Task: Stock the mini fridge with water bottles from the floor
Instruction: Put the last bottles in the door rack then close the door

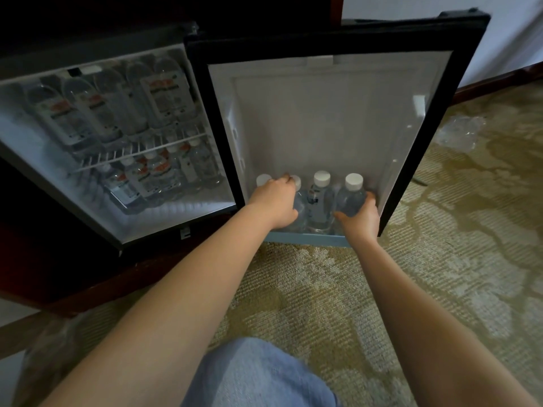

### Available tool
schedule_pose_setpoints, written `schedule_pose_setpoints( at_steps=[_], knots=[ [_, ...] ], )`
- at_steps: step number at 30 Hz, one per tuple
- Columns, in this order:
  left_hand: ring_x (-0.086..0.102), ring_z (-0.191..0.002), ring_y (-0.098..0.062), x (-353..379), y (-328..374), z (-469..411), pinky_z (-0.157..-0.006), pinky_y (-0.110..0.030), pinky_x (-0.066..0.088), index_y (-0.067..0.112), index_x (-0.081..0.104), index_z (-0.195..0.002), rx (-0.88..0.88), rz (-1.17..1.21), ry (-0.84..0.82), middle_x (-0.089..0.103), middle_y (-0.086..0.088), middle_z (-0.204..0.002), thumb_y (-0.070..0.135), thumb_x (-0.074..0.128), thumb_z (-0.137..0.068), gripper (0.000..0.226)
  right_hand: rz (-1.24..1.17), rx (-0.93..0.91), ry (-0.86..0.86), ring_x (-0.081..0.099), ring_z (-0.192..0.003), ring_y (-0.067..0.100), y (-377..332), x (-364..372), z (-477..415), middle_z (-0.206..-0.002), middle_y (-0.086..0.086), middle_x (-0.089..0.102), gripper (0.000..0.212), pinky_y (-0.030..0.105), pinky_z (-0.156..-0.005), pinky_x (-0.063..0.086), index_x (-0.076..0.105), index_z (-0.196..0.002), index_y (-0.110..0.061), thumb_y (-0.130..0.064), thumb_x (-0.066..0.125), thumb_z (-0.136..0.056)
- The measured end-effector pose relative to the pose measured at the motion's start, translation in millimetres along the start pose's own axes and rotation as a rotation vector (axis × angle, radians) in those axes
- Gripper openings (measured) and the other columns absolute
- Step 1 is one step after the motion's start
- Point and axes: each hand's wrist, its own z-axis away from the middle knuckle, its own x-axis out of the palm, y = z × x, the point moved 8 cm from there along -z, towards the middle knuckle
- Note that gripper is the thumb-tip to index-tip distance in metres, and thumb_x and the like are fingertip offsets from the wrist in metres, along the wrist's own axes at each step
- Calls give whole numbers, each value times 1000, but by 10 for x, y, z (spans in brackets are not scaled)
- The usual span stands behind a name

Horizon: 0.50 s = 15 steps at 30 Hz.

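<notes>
White-capped water bottles (321, 198), four, upright side by side in door shelf (308, 238) of open mini fridge (182, 210), packed close so none tips. Right hand (360, 220) curls round end bottle (351, 198), seating it in the last gap; left hand (274, 202) wraps second bottle (300, 205), probably steadying it, fingertips hidden

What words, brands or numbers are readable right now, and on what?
No text is readable.
Upper shelf bottle labels: red and dark print, blurred.
Lower shelf bottle labels: blurred.
Door bottle label: dark marks, too small.
White sticker, bottom front edge: unreadable.
</notes>
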Motion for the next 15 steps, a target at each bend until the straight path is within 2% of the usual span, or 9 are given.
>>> schedule_pose_setpoints(
  at_steps=[5,10,13,15],
  knots=[
    [40,-129,-34,5,21,22,-100,-44,43,3,29,-143,-8,-24,-29,31,-13,-149,23,56,-87,65,43,56,-36,47,-128,34,4,-34,8,-141,14,47,74,42,-100,43,27,-143,-7,-17,71,-85],
    [19,-142,-32,-2,58,87,-110,-40,29,2,8,-149,-11,-51,-59,8,-14,-158,28,58,-87,84,119,74,-62,54,-116,37,27,-59,140,-130,19,52,55,38,-82,47,34,-132,-1,-14,64,-88],
    [17,-143,-31,-57,-11,156,-112,-42,30,3,12,-149,-48,-7,-49,9,-14,-157,30,58,-87,82,138,37,25,55,-111,35,-35,-168,275,-127,15,53,49,36,-76,45,36,-129,-3,-12,61,-88],
    [22,-140,-32,-125,-59,212,-109,-44,33,5,27,-144,-57,-4,-44,17,-14,-155,31,58,-87,69,230,-2,123,51,-113,33,-128,-274,396,-128,13,49,45,42,-83,46,40,-127,-4,-14,59,-87]
  ],
)
